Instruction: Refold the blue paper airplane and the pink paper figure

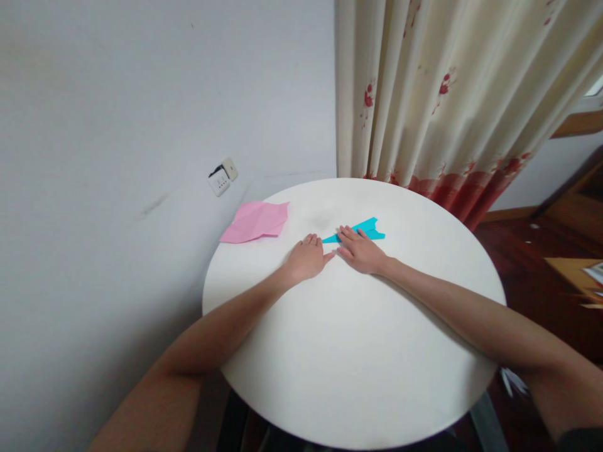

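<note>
**Two flat hands on a blue paper plane**

Both bare arms reach in from the bottom edge, across the big round white table (358,351). Behind the table stand a pale wall and a cream curtain (447,94) with red flowers. A white wall socket (222,177) sits on the wall.

A pink folded paper (257,221) lies on the far left part of the table, well apart from the hands.

The right hand (360,250) lies flat, fingers spread out, pressing on the blue paper plane (362,230). It grips nothing. The left hand (307,257) lies flat too, just beside the plane's pointed tip, thumb near the right hand.

The plane lies just past the right hand's fingers. Its long line runs left to right, with the sharp tip to the left. The right hand is on it, so it is nearer.

No box, bowl or cup is in view.
</note>
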`<state>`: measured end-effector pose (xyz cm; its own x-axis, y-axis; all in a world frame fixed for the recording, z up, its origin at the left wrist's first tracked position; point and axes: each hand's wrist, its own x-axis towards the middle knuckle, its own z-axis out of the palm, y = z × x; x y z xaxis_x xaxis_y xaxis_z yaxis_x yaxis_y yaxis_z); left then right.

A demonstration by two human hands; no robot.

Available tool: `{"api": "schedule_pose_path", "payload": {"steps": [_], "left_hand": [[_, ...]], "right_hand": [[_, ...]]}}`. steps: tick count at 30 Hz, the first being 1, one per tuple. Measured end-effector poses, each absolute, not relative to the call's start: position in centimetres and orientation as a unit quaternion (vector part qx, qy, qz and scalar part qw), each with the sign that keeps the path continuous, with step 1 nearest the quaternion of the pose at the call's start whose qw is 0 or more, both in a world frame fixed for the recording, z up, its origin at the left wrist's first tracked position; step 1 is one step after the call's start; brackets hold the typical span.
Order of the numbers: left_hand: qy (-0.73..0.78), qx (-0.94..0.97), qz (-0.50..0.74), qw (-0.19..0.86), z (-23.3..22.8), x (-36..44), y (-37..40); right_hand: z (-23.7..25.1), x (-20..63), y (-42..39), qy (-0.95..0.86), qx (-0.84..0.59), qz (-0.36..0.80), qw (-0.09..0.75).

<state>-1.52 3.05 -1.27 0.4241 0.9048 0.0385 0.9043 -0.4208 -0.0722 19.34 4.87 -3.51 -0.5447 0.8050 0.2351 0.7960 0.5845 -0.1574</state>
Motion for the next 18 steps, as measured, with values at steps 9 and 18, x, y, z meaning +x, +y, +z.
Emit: {"api": "schedule_pose_path", "payload": {"steps": [9,18], "left_hand": [[-0.472,-0.881,-0.028,-0.025,-2.5,-0.9,4.2],[-0.463,-0.885,-0.039,-0.044,-2.7,-1.3,4.8]], "right_hand": [[-3.9,19.5,5.0,-0.899,-0.421,0.048,0.111],[-3.5,20.0,5.3,-0.870,-0.482,0.039,0.098]]}}
